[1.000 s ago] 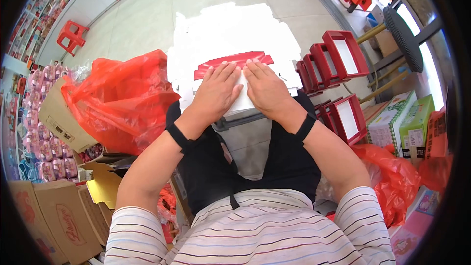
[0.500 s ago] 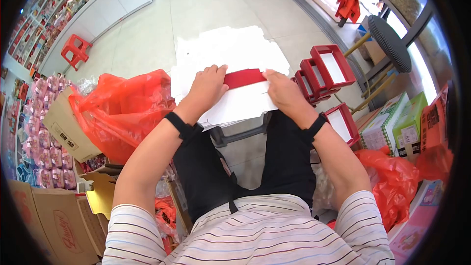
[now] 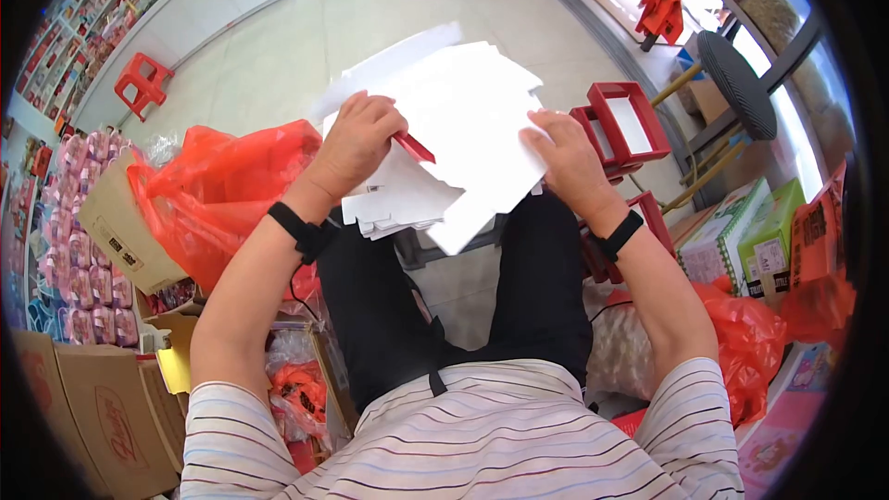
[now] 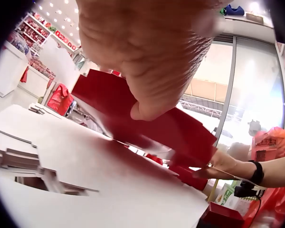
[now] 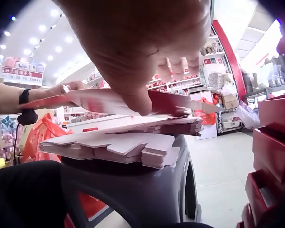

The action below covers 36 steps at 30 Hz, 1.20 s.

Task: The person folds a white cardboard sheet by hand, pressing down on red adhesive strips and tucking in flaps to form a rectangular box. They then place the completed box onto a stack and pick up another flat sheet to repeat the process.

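A die-cut cardboard sheet (image 3: 486, 120), white on one face and red on the other, is held tilted above a stack of similar white sheets (image 5: 92, 148). The stack lies on a dark grey plastic stool (image 5: 128, 187) between the knees. My left hand (image 3: 364, 134) grips the sheet's left side; in the left wrist view its thumb presses the red face. At the opposite edge my right hand (image 3: 569, 159) pinches the sheet, its thumb showing against it in the right wrist view. The left fingertips are partly hidden.
Red open boxes (image 3: 626, 97) with white insides stand piled to the right. A red plastic bag (image 3: 218, 190) and cardboard cartons (image 3: 120, 417) crowd the left. Further off are a red stool (image 3: 142, 83) and a round-seated chair (image 3: 736, 83).
Both hands lay flat on a red strip, then held its two ends. Now they are further apart, and the cardboard sheet is lifted and tilted, mostly showing white from above.
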### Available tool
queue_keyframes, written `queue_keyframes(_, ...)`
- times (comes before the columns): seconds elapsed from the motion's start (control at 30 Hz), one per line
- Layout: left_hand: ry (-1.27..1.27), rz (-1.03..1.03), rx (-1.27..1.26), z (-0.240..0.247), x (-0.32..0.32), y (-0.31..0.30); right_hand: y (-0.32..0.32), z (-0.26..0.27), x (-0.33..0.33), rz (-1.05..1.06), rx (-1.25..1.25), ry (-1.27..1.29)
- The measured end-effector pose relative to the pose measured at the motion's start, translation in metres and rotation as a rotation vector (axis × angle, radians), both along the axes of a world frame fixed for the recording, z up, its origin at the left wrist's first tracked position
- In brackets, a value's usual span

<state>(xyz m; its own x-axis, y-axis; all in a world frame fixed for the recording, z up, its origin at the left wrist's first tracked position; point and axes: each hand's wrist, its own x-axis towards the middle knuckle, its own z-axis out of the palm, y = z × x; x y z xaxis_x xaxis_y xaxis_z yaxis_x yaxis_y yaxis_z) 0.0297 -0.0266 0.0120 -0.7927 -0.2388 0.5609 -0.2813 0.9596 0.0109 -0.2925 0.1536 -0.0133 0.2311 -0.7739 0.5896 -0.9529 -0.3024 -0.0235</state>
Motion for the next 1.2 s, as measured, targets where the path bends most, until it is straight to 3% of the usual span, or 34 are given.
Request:
queue_keyframes(0.17, -0.091, 0.109, -0.125, -0.008, 0.012, -0.037, 0.013, 0.003, 0.049, 0.179, 0.07, 0.016)
queue_keyframes(0.27, -0.031, 0.229, 0.006, -0.002, 0.007, -0.041, 0.009, -0.001, 0.067, 0.203, 0.154, 0.013)
queue_keyframes(0.4, -0.152, -0.111, 0.37, 0.004, -0.016, 0.015, 0.008, -0.011, 0.073, 0.19, 0.218, -0.015)
queue_keyframes(0.47, -0.383, -0.173, 0.189, -0.004, -0.017, 0.043, 0.006, -0.011, 0.074, 0.19, 0.24, -0.034)
queue_keyframes(0.5, -0.499, -0.116, 0.114, -0.001, -0.013, 0.051, 0.008, -0.008, 0.075, 0.188, 0.264, -0.055)
queue_keyframes(0.7, -0.503, 0.371, 0.051, -0.017, 0.049, 0.019, 0.006, -0.007, 0.074, 0.187, 0.245, -0.104)
queue_keyframes(0.8, -0.402, 0.144, 0.147, 0.01, 0.047, 0.05, -0.003, -0.007, 0.074, 0.17, 0.273, -0.112)
queue_keyframes(0.83, -0.477, 0.119, 0.254, 0.013, 0.043, 0.057, -0.006, -0.007, 0.074, 0.161, 0.285, -0.112)
queue_keyframes(0.93, -0.129, -0.132, 0.275, -0.005, 0.031, 0.065, -0.011, -0.008, 0.072, 0.161, 0.273, -0.113)
queue_keyframes(1.07, -0.408, 0.063, 0.413, -0.013, 0.018, 0.05, -0.016, -0.014, 0.06, 0.187, 0.329, -0.203)
queue_keyframes(1.13, -0.381, 0.07, 0.52, -0.018, 0.015, 0.032, -0.019, -0.011, 0.053, 0.211, 0.338, -0.273)
queue_keyframes(1.2, -0.415, 0.122, 0.64, -0.019, 0.005, 0.018, -0.026, -0.002, 0.048, 0.158, 0.5, -0.449)
